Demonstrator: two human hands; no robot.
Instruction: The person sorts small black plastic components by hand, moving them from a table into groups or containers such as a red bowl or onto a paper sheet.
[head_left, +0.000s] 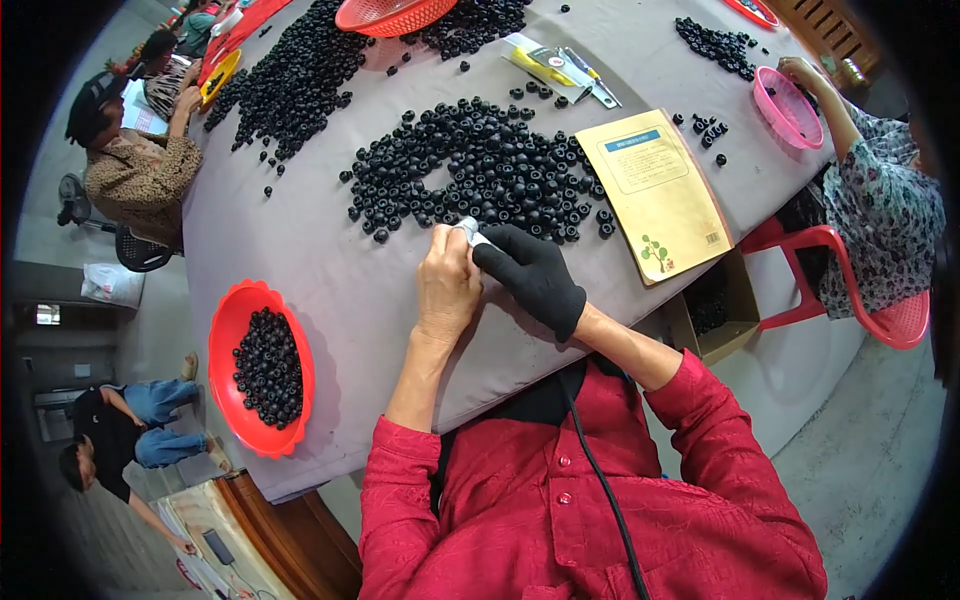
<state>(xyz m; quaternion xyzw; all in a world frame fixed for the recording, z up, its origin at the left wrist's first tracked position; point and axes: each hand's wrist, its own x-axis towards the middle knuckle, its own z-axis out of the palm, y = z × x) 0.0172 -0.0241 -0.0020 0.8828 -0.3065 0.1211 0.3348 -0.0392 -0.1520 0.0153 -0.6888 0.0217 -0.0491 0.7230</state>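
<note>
- Near the front edge of the cloth-covered table (345, 265), the person's two hands meet just above the beads.
- The bare left hand (449, 282) is clenched, its fingers curled in; whatever may lie inside is hidden.
- The right hand (535, 282), in a black glove, has its fingers bent against the left one; I cannot tell whether it grips anything.
- A small pale grey thing (468, 229) shows where the fingertips meet, too small to make out.
- The black beads (500, 180), small and round, lie in a loose heap just beyond the hands.
- To the left, a red basin (220, 365) holds more of them.
- A yellow envelope (655, 200) lies flat at the right of the heap; behind is a clear packet (548, 68).
- At the table's right side, a seated co-worker (880, 190) has a hand at a pink basket (788, 112).
</note>
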